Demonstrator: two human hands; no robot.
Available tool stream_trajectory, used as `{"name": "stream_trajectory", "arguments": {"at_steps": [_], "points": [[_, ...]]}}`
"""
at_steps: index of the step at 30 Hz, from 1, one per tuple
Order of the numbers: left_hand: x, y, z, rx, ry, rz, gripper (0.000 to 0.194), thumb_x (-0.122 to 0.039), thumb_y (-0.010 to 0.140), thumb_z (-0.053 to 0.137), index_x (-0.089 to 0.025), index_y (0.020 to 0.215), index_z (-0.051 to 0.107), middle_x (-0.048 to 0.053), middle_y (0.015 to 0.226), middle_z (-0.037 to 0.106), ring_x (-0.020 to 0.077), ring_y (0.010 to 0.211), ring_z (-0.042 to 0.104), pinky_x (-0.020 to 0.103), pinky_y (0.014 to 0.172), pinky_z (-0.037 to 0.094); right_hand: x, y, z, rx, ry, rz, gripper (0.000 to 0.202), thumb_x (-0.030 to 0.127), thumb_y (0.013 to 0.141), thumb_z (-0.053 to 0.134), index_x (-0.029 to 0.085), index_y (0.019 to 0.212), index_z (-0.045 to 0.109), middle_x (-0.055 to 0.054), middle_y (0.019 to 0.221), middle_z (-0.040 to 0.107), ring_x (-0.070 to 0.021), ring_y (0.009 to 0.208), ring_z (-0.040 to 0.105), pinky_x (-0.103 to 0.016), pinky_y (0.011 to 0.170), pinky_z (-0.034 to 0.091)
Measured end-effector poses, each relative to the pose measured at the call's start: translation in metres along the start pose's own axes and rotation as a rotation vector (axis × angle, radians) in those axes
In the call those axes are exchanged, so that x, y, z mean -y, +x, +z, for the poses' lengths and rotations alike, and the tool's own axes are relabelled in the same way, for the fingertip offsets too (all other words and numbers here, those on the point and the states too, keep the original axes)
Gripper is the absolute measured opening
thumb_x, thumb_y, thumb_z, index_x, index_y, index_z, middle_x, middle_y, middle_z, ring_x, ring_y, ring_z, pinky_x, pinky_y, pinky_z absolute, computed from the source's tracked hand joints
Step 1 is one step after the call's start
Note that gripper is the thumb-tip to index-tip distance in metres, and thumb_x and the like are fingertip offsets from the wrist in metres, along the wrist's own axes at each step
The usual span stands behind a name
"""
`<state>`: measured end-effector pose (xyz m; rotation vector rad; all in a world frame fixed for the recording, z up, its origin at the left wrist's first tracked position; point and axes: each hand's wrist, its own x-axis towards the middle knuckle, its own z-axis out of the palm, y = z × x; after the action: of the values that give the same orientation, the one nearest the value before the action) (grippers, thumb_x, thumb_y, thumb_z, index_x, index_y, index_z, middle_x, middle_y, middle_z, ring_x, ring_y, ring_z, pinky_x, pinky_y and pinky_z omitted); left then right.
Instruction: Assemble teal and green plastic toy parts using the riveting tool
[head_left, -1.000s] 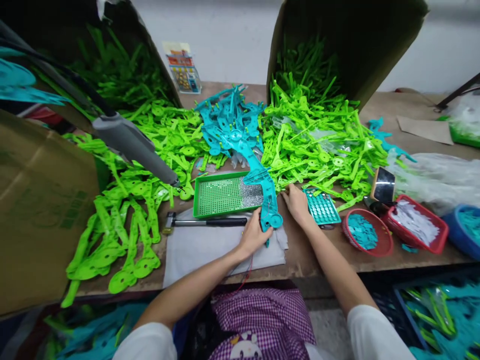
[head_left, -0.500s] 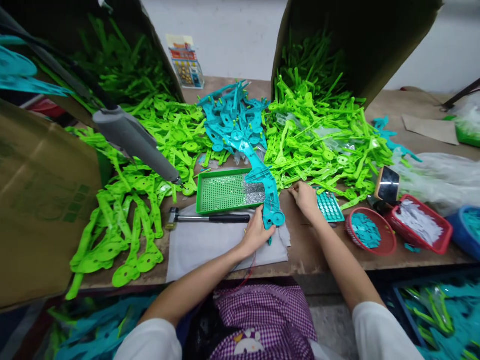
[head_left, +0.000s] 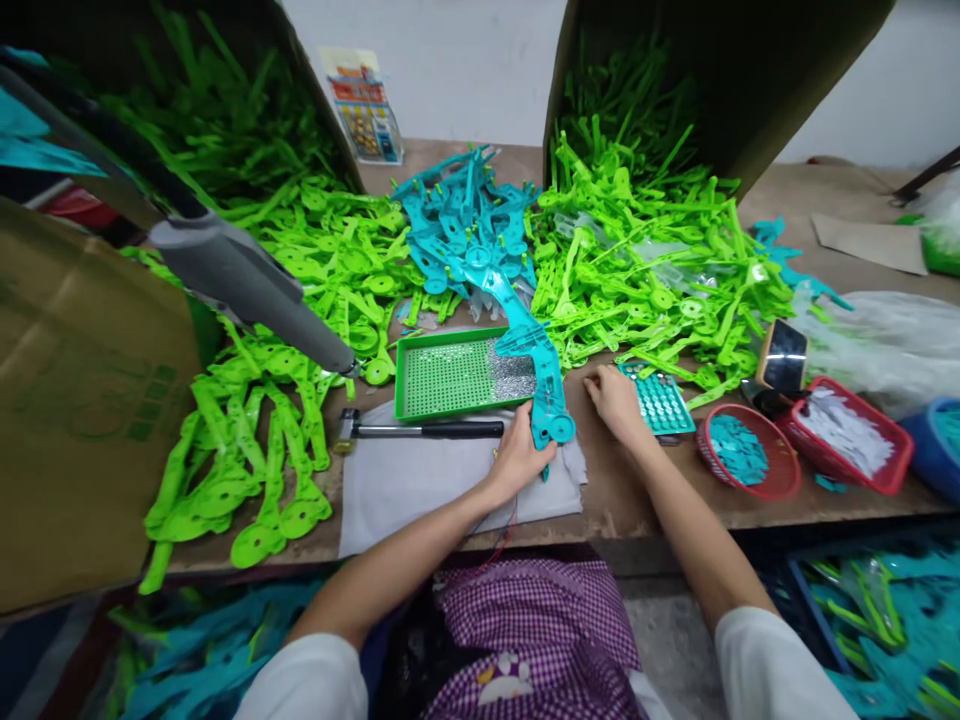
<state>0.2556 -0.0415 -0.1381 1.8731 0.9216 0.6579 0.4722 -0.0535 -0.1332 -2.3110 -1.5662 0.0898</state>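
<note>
My left hand [head_left: 523, 452] grips the lower end of a long, curved blue plastic part [head_left: 546, 380], near its round disc. The part's upper end reaches over the right side of a green perforated tray [head_left: 442, 380] with small shiny metal pieces at that end. Beside the left edge of a teal tray with rows of round pieces [head_left: 660, 402], my right hand [head_left: 616, 402] is low over the tabletop. Its fingers are curled together, and anything between them is too small or hidden to make out. A hammer [head_left: 427, 431] lies on a grey cloth [head_left: 405, 490] below the green tray.
Heaps of lime-green plastic parts [head_left: 637, 280] spill from cardboard boxes at the back. Blue parts [head_left: 465, 215] are piled between them. A grey power screwdriver [head_left: 247, 290] hangs at the left. Red baskets [head_left: 784, 490] of small pieces stand at the right.
The camera view has shifted slightly. My right hand has come a little closer to the table edge, its fingers still curled. My left hand keeps its hold on the blue plastic part.
</note>
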Motion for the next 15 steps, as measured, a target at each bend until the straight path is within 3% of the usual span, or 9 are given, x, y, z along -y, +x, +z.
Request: {"name": "stream_trajectory", "arguments": {"at_steps": [5,11,13,15], "points": [[-0.001,0.0,-0.001,0.012,0.013,-0.01,0.059,-0.018,0.073,0.064,-0.016,0.127,0.039,0.009,0.112,0.06,0.024,0.103,0.058,0.036,0.089,0.046,0.001,-0.007,-0.005,0.002,0.125,0.081,0.006,0.024,0.077,0.059,0.018,0.078,0.061,-0.005,0.076,0.068,-0.02,0.073,0.063,-0.03,0.069,0.042],[-0.002,0.0,-0.001,0.014,0.029,0.014,0.06,-0.019,0.073,0.064,-0.014,0.128,0.039,0.011,0.116,0.059,0.0254,0.106,0.057,0.038,0.092,0.045,0.025,-0.025,-0.023,-0.076,0.792,0.117,0.027,0.043,0.073,0.065,0.019,0.081,0.057,-0.003,0.075,0.065,-0.015,0.063,0.061,-0.028,0.061,0.049],[-0.002,0.0,-0.001,0.009,0.033,0.015,0.061,-0.019,0.073,0.064,-0.013,0.129,0.039,0.012,0.117,0.059,0.026,0.107,0.056,0.038,0.093,0.044,0.029,-0.026,-0.025,-0.01,0.888,0.118,0.028,0.044,0.07,0.066,0.019,0.079,0.056,-0.001,0.071,0.063,-0.0136,0.058,0.059,-0.026,0.056,0.048],[-0.002,-0.001,-0.002,0.011,0.017,0.015,0.06,-0.019,0.074,0.064,-0.015,0.129,0.039,0.011,0.117,0.059,0.0255,0.106,0.057,0.038,0.093,0.045,0.026,-0.03,-0.022,0.157,0.903,0.132,0.028,0.043,0.068,0.068,0.019,0.077,0.055,0.001,0.063,0.06,-0.0125,0.052,0.056,-0.025,0.051,0.046]]}}
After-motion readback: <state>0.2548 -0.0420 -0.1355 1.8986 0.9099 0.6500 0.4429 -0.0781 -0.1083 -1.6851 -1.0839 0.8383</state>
